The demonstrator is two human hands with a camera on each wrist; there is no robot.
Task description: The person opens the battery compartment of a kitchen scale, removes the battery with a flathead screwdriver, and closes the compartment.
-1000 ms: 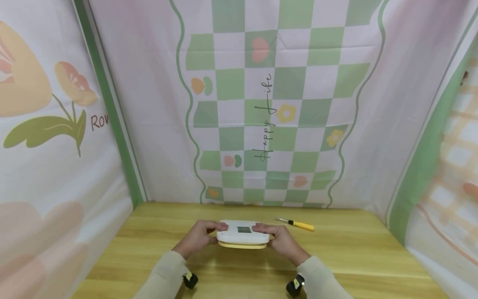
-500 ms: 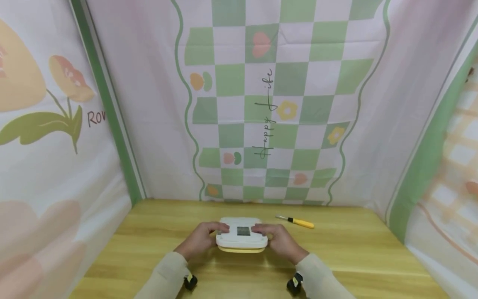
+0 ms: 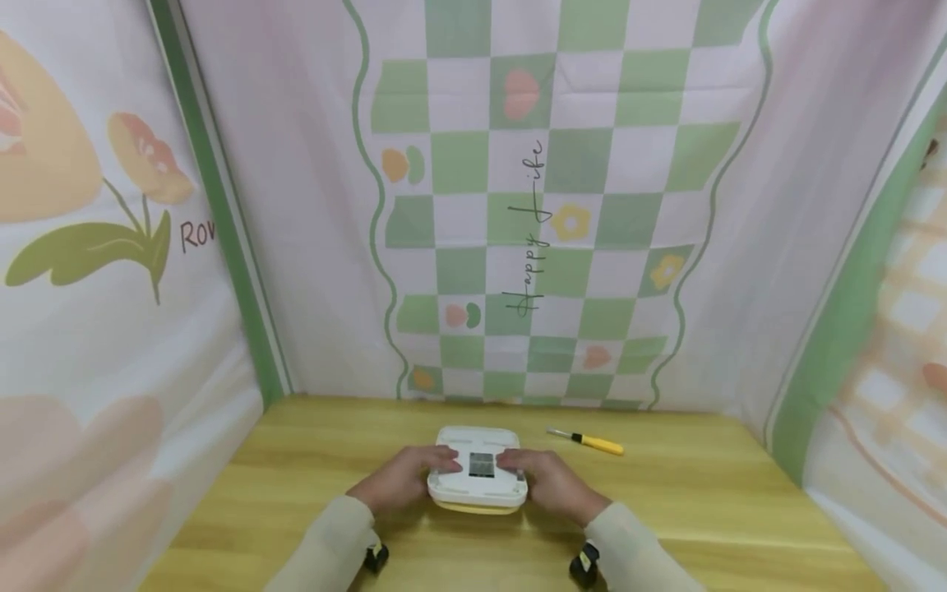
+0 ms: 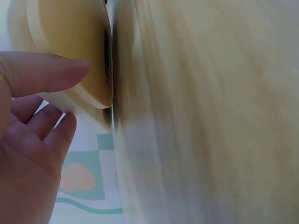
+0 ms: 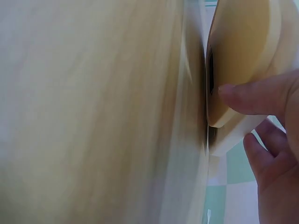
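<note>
A flat white-and-yellow device (image 3: pixel 477 491) with rounded corners, like a kitchen scale, is tipped white side up above the table. A dark grey rectangle marks the middle of that white side; whether it is a label or a recess I cannot tell. My left hand (image 3: pixel 403 477) grips its left edge and my right hand (image 3: pixel 551 481) its right edge. Both wrist views show a thumb pressed on the yellow face (image 4: pixel 70 32), with fingers behind the white part. A dark strip (image 5: pixel 211 72) shows on the yellow face. Whether its lower edge touches the wood cannot be told.
A screwdriver (image 3: pixel 595 443) with a yellow handle lies on the wooden table (image 3: pixel 311 444), behind and to the right of the device. Printed cloth (image 3: pixel 459 222) hangs at the back and both sides. A small black wrist camera (image 3: pixel 376 557) sits below the left sleeve.
My hands have tilted the device so that more of its white side faces up, and its near edge has come lower and closer. The screwdriver has stayed put.
</note>
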